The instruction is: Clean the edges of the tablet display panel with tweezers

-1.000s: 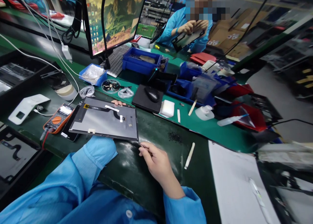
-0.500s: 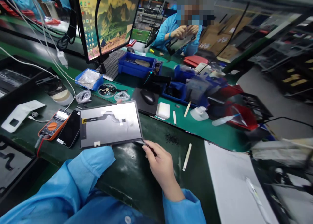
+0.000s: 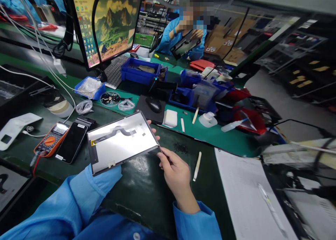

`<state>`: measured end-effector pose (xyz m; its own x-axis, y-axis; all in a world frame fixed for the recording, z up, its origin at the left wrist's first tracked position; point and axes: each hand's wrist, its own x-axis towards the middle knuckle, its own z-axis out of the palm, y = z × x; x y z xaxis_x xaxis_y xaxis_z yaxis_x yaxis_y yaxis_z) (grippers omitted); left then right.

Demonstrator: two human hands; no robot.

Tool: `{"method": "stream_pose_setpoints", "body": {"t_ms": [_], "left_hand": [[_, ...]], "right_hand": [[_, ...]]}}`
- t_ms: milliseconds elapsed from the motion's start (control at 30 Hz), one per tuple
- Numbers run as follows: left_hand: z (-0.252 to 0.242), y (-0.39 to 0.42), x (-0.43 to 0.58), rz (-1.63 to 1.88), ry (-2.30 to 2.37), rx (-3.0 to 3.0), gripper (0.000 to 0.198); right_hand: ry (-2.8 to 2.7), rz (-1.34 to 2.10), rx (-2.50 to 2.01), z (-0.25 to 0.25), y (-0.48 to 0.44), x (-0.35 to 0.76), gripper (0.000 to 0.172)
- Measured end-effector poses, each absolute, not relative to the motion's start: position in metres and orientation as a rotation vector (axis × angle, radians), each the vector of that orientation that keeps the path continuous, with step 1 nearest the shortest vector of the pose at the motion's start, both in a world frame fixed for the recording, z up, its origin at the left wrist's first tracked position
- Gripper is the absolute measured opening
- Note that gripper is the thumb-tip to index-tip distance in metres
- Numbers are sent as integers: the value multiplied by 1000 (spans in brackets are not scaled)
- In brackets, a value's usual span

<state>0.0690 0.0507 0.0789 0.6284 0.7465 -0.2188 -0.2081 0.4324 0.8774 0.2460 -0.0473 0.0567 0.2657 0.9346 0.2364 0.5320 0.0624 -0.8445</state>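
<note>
The left hand (image 3: 154, 130) is gripping the screen (image 3: 128, 143); the right hand (image 3: 175, 171) is pinching something unclear at its corner, so one slip could be scratching it.

We see a big screen (image 3: 118, 30) with mountains on it, a black mouse (image 3: 153, 104) on a dark pad (image 3: 152, 117), and a white pen (image 3: 270, 206) on paper (image 3: 241, 198).
</note>
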Motion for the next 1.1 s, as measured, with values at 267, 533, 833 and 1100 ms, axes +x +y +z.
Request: {"method": "stream_pose_setpoints", "body": {"t_ms": [267, 533, 833, 1100], "left_hand": [[72, 44, 72, 755, 416, 587, 66], [90, 24, 73, 841, 351, 419, 61], [85, -3, 40, 834, 329, 350, 50], [52, 34, 70, 861, 300, 300, 59]], "right_hand": [[-1395, 595, -1647, 50, -42, 252, 30], [-1361, 683, -1714, 42, -41, 254, 24], [-1444, 537, -1728, 44, -36, 259, 26], [-1392, 641, -1723, 39, -37, 259, 26]]}}
